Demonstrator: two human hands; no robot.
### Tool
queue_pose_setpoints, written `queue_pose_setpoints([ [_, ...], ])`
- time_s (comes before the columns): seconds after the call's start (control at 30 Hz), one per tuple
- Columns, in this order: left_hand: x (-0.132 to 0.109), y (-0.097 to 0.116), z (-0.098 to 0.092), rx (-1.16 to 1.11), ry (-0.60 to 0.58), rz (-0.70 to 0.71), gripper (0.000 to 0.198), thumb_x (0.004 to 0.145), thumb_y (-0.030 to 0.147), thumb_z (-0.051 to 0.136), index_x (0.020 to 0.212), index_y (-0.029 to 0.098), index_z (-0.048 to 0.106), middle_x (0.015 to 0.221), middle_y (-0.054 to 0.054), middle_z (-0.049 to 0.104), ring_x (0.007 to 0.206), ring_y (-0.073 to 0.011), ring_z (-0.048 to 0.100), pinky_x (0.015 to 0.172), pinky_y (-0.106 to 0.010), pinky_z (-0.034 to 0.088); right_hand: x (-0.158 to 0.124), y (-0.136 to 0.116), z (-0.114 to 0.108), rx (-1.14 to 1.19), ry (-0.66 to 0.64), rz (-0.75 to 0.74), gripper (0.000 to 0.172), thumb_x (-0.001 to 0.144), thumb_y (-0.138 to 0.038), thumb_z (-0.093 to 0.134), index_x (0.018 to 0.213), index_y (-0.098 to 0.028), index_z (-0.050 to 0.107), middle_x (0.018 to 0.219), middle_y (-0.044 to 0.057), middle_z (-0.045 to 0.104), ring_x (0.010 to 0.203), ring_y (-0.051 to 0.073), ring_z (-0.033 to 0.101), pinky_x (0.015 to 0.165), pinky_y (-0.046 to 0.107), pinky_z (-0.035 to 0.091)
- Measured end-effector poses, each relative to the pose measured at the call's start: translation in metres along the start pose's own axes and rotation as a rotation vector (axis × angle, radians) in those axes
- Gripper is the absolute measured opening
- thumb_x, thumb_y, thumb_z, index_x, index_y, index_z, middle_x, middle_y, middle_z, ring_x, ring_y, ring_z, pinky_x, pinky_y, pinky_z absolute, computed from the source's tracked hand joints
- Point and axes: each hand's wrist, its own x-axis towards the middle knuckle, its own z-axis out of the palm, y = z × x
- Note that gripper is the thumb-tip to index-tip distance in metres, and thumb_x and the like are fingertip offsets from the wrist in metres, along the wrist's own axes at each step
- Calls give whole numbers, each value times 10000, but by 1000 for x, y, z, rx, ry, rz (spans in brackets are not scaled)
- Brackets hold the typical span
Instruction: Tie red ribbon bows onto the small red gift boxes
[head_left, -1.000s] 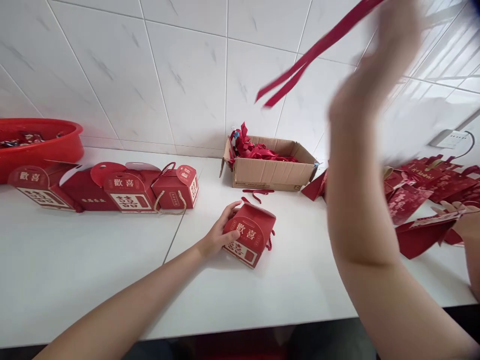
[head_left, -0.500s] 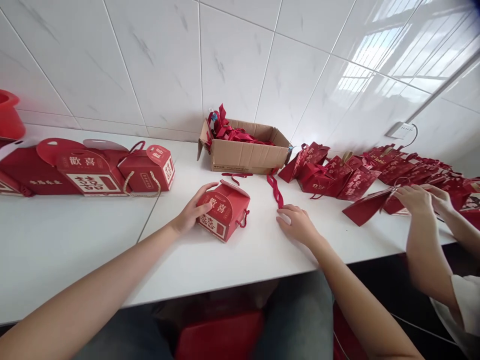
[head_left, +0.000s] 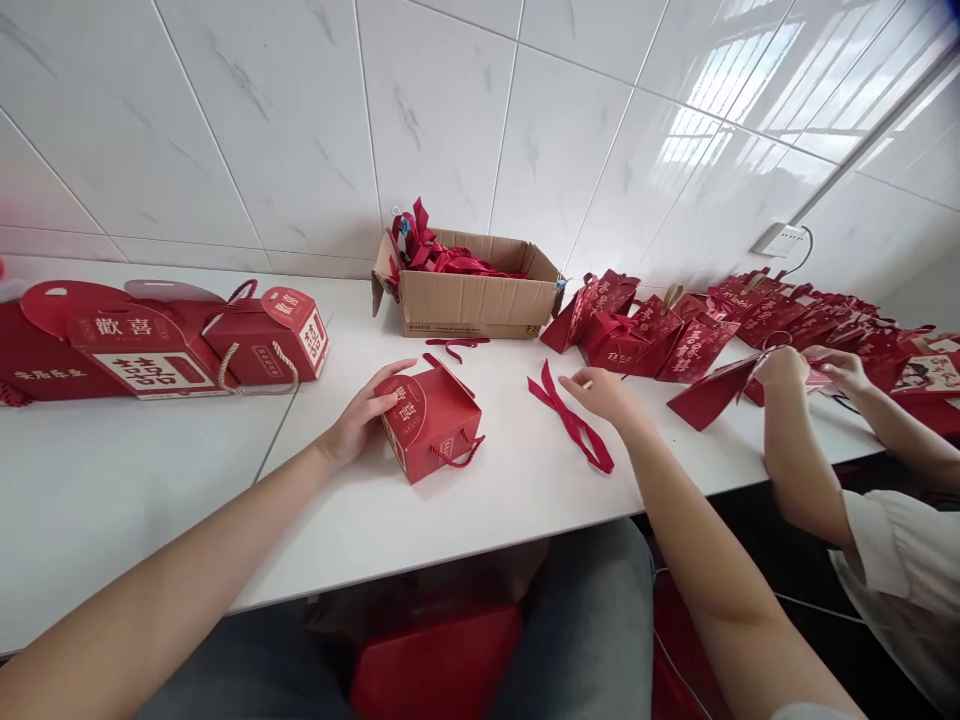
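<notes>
A small red gift box (head_left: 442, 425) with printed characters and a red rope handle sits on the white table, turned at an angle. My left hand (head_left: 365, 410) grips its left side, the thumb over the printed face. A loop of dark red ribbon (head_left: 576, 425) lies on the table to the right of the box, its two ends crossed. Just above and beside it is my right hand (head_left: 600, 395), loosely curled with the fingers a little apart and nothing visible in them. Short ribbon pieces (head_left: 465, 343) rest behind the box.
Behind stands a cardboard box (head_left: 472, 305) full of red ribbons. Larger red gift boxes (head_left: 150, 350) line the left side. Many red paper boxes (head_left: 622, 340) crowd the right. A co-worker's hands (head_left: 784, 370) handle a red box (head_left: 709, 390) there. The table's front edge runs above my legs.
The ribbon has come from behind my right hand toward the front edge and now lies free of the fingers. My left hand has turned the gift box so its roped side shows more.
</notes>
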Motion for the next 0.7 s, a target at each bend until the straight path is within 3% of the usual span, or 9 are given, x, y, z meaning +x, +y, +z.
queue_pose_setpoints([
  [0.1, 2, -1, -1, 69, 74, 87, 659, 697, 443, 718, 1290, 275, 484, 987, -20, 623, 867, -193, 600, 736, -293, 483, 36, -18, 23, 88, 23, 43, 263, 738, -416, 682, 645, -178, 619, 869, 122, 708, 924, 274, 645, 781, 332, 448],
  [0.2, 4, -1, -2, 169, 196, 192, 554, 707, 447, 712, 1174, 252, 487, 1030, -21, 586, 915, -186, 575, 787, -300, 470, 53, -34, 35, 226, 55, 60, 247, 670, -321, 723, 548, -181, 560, 753, 116, 684, 896, 281, 640, 787, 344, 446],
  [0.33, 5, 6, 2, 187, 218, 84, 492, 792, 489, 647, 1178, 245, 463, 965, -16, 620, 878, -178, 592, 804, -314, 459, 44, -58, 33, 536, 49, -34, 266, 728, -438, 644, 737, -173, 615, 831, 72, 673, 820, 196, 622, 768, 317, 459],
  [0.43, 5, 20, 8, 198, 252, 51, 473, 801, 516, 632, 1161, 237, 508, 1094, -47, 625, 1020, -213, 591, 858, -332, 464, 23, -78, 26, 769, -92, -149, 366, 733, -523, 624, 868, -183, 629, 825, 34, 637, 708, 129, 581, 707, 284, 469],
  [0.53, 2, 41, 16, 303, 274, 152, 393, 843, 531, 558, 1098, 232, 573, 1284, -68, 570, 1259, -259, 480, 1001, -384, 422, -1, -94, 21, 1070, -340, -233, 366, 702, -527, 702, 787, -181, 614, 667, -21, 517, 568, 86, 452, 590, 258, 404],
  [0.63, -2, 65, 27, 566, 158, 220, 263, 838, 435, 569, 998, 237, 635, 1314, -58, 571, 1327, -292, 423, 1114, -456, 321, -21, -104, 22, 1295, -595, -273, 364, 734, -463, 737, 625, -178, 538, 568, -55, 403, 510, 67, 319, 526, 253, 291],
  [0.7, -4, 76, 36, 816, 71, 212, 180, 782, 358, 623, 908, 235, 657, 1310, -56, 573, 1290, -318, 457, 1117, -491, 312, -30, -107, 23, 1298, -656, -286, 393, 765, -446, 722, 577, -177, 506, 555, -53, 399, 505, 66, 300, 526, 261, 258],
])
